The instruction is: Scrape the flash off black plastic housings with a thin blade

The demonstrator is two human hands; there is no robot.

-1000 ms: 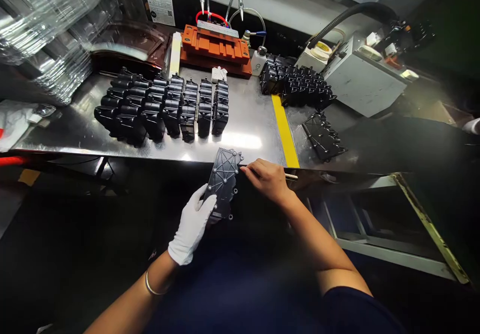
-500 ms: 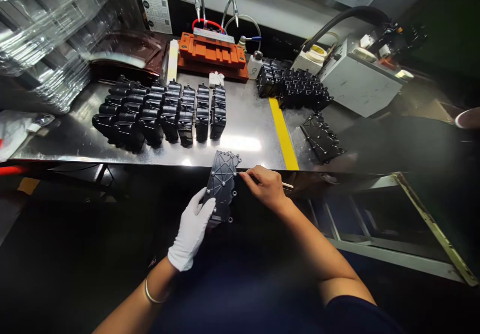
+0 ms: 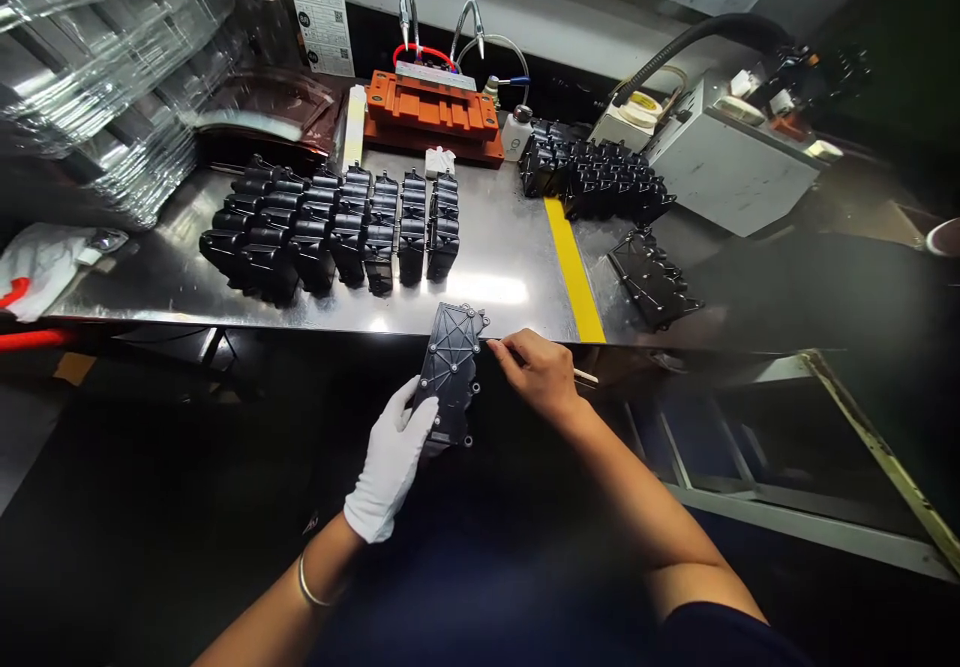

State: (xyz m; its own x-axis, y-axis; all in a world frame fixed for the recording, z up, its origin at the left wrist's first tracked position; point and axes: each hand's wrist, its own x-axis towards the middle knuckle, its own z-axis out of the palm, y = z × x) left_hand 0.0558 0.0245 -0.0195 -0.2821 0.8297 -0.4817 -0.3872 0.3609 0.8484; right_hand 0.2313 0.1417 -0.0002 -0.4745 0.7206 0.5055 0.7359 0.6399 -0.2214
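Observation:
In my white-gloved left hand (image 3: 394, 447) is a black ribbed plastic housing (image 3: 452, 367), gripped along its lower left side and tilted in front of the bench edge. My bare right hand (image 3: 541, 372) is closed in a pinch at the housing's upper right edge. It holds a thin tool (image 3: 586, 377) whose pale rear end sticks out behind the hand; its dark tip reaches the housing's edge. Whether the tip touches is too small to tell. Behind the held part, several similar black housings (image 3: 337, 232) stand in rows on the metal bench (image 3: 495, 247).
An orange fixture (image 3: 433, 107) with two bent nozzles stands at the back, beside a white bottle (image 3: 516, 133). Right of the yellow tape (image 3: 576, 272) are more housings (image 3: 615, 179) and one lying flat (image 3: 654, 279). Stacked clear plastic trays (image 3: 97, 77) rise at left. A grey box (image 3: 735, 157) stands back right.
The whole view has shifted slightly, so everything sits a little farther right. Both hands keep their grips, and the right hand stays at the housing's upper right edge.

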